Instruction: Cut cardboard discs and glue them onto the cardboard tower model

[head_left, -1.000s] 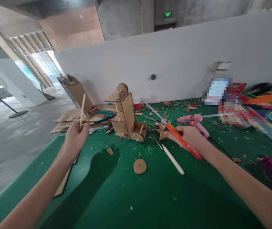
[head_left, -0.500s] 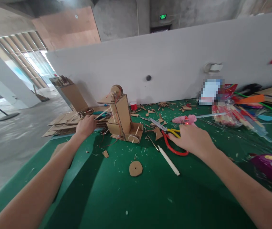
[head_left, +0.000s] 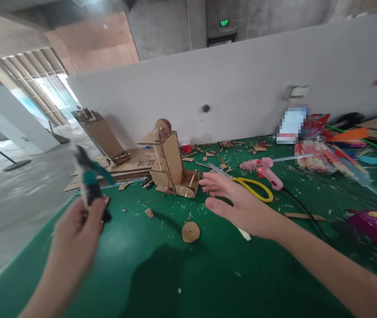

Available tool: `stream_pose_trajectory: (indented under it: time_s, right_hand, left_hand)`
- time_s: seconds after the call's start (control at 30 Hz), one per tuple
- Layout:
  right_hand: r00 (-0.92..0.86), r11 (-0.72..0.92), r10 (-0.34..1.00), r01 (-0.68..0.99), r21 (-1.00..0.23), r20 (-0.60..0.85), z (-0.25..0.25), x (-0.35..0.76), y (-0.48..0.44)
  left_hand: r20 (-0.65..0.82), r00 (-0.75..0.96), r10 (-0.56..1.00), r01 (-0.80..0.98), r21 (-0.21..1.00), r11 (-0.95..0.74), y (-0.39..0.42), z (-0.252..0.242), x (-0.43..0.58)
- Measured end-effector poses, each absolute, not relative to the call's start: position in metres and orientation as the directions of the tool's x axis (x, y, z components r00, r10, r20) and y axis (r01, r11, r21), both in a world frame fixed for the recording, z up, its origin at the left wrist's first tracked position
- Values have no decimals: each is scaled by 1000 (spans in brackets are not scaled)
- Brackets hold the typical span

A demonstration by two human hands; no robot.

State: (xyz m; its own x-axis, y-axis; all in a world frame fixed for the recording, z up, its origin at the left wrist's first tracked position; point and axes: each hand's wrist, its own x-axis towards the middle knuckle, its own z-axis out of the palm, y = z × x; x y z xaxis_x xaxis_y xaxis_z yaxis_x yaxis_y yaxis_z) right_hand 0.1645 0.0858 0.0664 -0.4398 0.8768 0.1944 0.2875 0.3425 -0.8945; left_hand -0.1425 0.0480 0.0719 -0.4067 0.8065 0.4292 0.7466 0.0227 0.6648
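My left hand (head_left: 79,225), blurred, is closed around a pair of pliers (head_left: 91,176) with teal and black handles, raised above the table's left side. Over the middle, my right hand (head_left: 238,201) is open with its fingers stretched to the left and nothing in it. It covers part of the yellow-handled scissors (head_left: 261,192) and most of a white stick-like tool (head_left: 244,234). Between the hands stands a cardboard model (head_left: 171,163) with a wheel on top and wooden sticks. In front of it lies a cardboard disc (head_left: 190,232).
A pink glue gun (head_left: 266,170) with a cord rests to the right. Cardboard sheets (head_left: 135,161) are stacked at the back left. Cardboard scraps (head_left: 228,145) lie along the white wall. Bundled sticks (head_left: 324,157) and a purple object (head_left: 374,234) are at right.
My left hand has come back from the cardboard stack, now with the pliers in it. My right hand has moved left, away from beside the glue gun, and its fingers are spread.
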Motion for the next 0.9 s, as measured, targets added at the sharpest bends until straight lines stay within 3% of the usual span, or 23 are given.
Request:
stream_pose_trajectory:
  time_s: [0.1,0.2,0.3,0.43,0.73,0.9]
  right_hand:
    - [-597,149,795,24,-989,105,58,138,71]
    - [-570,50,817,-90,-995,93,46,120,62]
    - [-468,-3,883,-88,-996,39,35,117,62]
    - [-491,-37,870,-144,-989,40,25,123,63]
    - [-448,-196,893,-461,-866,36,19,130,71]
    - [-491,-179,870,-411,-894,52,12,141,76]
  left_hand:
    - [315,-196,929,640,759,-122,12,49,-87]
    - [166,39,985,521,838,-162,1,30,-45]
    - [110,111,988,474,868,-150,5,24,-24]
    - [89,214,973,422,889,-175,15,29,-18]
    - [27,128,991,445,892,-82,30,40,-30]
    - [29,102,994,544,835,-80,35,43,-36]
